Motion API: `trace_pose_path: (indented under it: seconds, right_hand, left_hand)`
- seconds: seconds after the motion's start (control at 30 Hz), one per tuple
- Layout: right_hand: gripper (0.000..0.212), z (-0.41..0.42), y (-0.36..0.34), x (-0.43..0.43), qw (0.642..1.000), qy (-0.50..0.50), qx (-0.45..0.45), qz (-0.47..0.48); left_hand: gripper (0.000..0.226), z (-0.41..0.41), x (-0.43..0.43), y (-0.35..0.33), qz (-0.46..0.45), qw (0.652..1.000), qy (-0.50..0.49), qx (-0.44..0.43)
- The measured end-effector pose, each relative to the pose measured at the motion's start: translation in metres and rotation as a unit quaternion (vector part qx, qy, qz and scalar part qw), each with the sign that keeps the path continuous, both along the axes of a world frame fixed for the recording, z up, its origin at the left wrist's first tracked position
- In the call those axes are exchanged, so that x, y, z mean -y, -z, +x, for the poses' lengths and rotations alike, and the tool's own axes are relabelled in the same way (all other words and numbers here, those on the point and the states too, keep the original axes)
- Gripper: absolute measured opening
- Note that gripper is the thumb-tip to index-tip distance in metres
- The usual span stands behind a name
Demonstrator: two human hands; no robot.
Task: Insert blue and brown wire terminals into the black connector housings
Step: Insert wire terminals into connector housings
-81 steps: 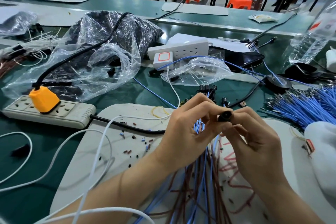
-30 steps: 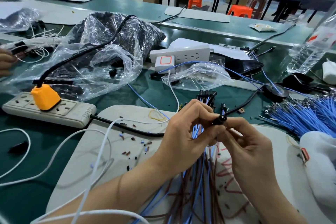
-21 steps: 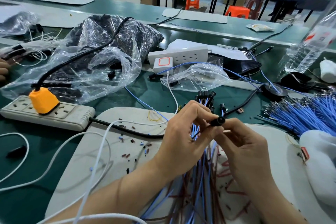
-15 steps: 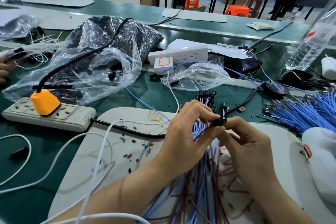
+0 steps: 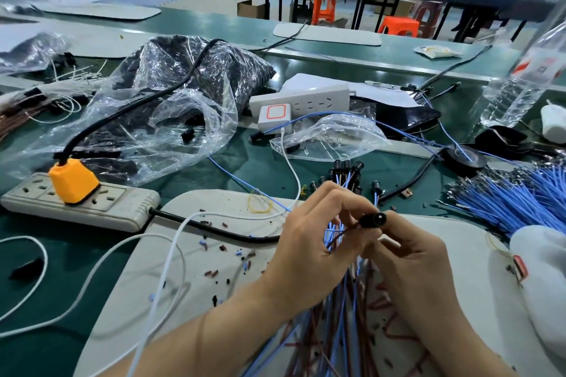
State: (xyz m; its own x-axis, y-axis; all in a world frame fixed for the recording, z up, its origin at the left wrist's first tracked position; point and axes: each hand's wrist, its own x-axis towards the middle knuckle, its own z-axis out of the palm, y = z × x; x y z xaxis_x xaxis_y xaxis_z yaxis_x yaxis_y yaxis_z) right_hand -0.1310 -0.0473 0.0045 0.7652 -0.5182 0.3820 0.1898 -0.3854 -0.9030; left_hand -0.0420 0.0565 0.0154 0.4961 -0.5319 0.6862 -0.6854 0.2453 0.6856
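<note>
Cluttered green bench [image 5: 251,147], and above the pale mat [image 5: 196,309] the right grip [image 5: 410,260] pinches the black housing [image 5: 372,220], axis running eight-to-two o'clock, while the left grip [image 5: 309,242], at its eight o'clock, pinches the brown wire [image 5: 349,229] entering its tail.

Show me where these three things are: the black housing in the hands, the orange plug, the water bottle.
Black housing [image 5: 372,219], head view, on its round barrel.
Orange plug [image 5: 75,184], head view, on its front face.
Water bottle [image 5: 514,92], head view, on its clear ribbed body.
</note>
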Motion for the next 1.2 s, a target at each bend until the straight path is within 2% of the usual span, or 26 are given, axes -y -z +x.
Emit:
trace_pose_path:
  seconds: [0.2, 0.53, 0.8, 0.9, 1.0, 1.03, 1.1, 1.2]
  right_hand:
    - [0.014, 0.0006, -0.0008, -0.0024, 1.0, 0.011, 0.009, -0.014]
    - [0.02, 0.0, -0.001, 0.0006, 0.991, 0.037, 0.01, -0.13]
    - [0.018, 0.003, -0.0003, -0.0043, 0.989, 0.036, 0.008, -0.141]
    - [0.028, 0.0036, 0.0016, -0.005, 0.989, 0.037, 0.011, -0.144]
    - [0.014, 0.0015, 0.0041, -0.004, 0.99, 0.037, 0.009, -0.139]
    - [0.007, 0.0015, 0.0047, -0.0044, 0.99, 0.035, 0.013, -0.134]
    - [0.007, 0.0001, 0.0035, -0.0057, 0.987, 0.04, 0.035, -0.15]
    - [0.016, -0.0017, -0.0002, -0.0063, 0.986, 0.057, 0.071, -0.137]
  left_hand:
    - [0.012, -0.0012, 0.0, -0.0004, 0.005, 1.0, -0.016, 0.021]
    - [0.016, -0.0009, 0.0009, 0.0026, 0.014, 0.999, -0.01, 0.028]
    - [0.013, -0.0003, -0.0002, 0.0035, 0.005, 0.999, -0.021, 0.027]
    - [0.013, -0.0006, -0.0005, 0.0037, 0.009, 0.999, -0.023, 0.027]
    - [0.012, -0.0015, 0.0001, 0.0023, 0.02, 0.999, -0.016, 0.021]
    - [0.012, -0.0012, -0.0006, 0.0025, 0.019, 0.999, -0.017, 0.026]
    - [0.014, -0.0015, -0.0008, 0.0023, 0.019, 0.999, -0.01, 0.037]
    - [0.015, 0.0007, 0.0002, 0.0018, 0.014, 0.999, -0.003, 0.034]
